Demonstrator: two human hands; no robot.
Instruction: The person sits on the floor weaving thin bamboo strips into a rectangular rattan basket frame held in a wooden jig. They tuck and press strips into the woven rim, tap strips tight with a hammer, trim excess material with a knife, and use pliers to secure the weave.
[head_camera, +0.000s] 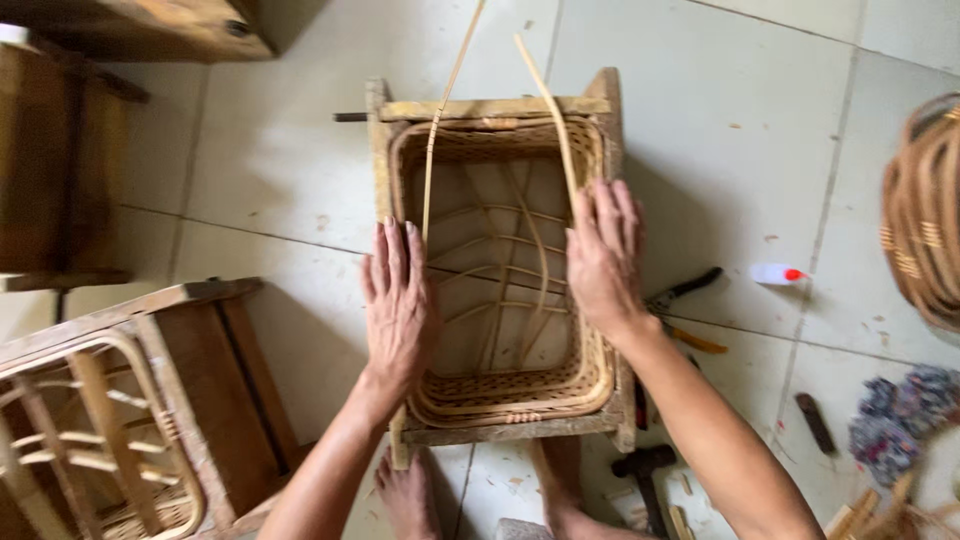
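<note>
Fingers (392, 250) of the left hand (398, 305) are stretched out flat and held close together, laid palm down on the left rim of a half-woven rattan basket (500, 390); nothing is gripped by them. Fingers (612, 212) of the right hand (603, 262) are likewise extended and pressed against the right rim, with a thin cane strip (548, 105) passing just beside or under them; whether that strip is pinched cannot be told. A second cane strip (440, 110) rises from the basket beside the left hand. The basket is seated inside a rectangular wooden frame (490, 107), which stands on the tiled floor (730, 130) between the person's bare feet. To the right of the frame, pliers with dark and yellow handles (685, 300) are seen on the floor, and a small white bottle with a red cap (778, 273) lies further right. A hammer (645, 470) lies near the right foot. A coil of rattan (925, 215) is seen at the right edge, and a wooden stool (200, 370) stands at the lower left.
</note>
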